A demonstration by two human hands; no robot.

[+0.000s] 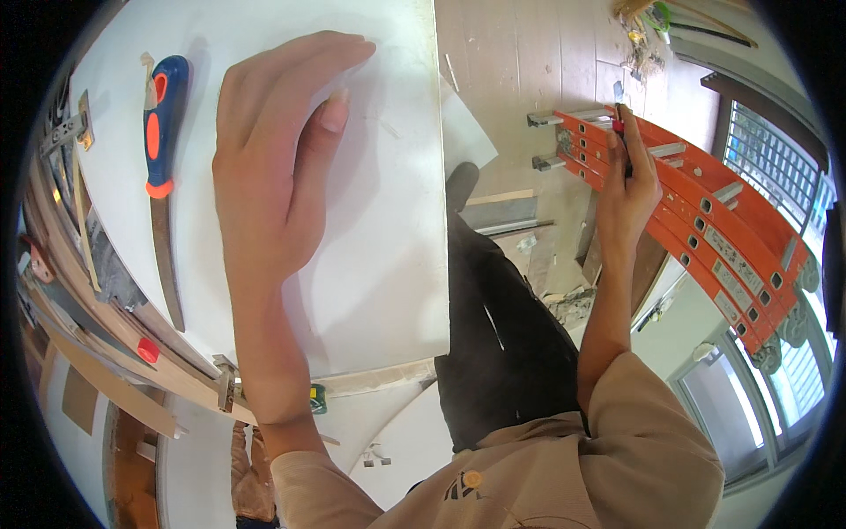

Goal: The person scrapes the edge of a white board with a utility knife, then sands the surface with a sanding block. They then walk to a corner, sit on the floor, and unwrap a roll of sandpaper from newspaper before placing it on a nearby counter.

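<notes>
My left hand (pixel 273 150) is over a white panel (pixel 379 291), its fingers stretched and slightly curled, the thumb apart from them and nothing in its grasp. Left of that hand lies a file (pixel 164 132) with a blue and orange handle and a long brownish blade. Off the panel's right side, my right hand (pixel 630 181) is raised with its fingers wrapped round a utility knife (pixel 619 123). The knife's handle is dark with some red, and its pale blade points away from me. Most of the handle is hidden by my fingers.
An orange ladder (pixel 705 212) lies at the right, near a barred window (pixel 771 145). Debris (pixel 643 48) sits on the floor (pixel 520 62) at the far side. Wooden strips and metal hardware (pixel 70 132) crowd the left. A green tape measure (pixel 318 398) is near my left forearm.
</notes>
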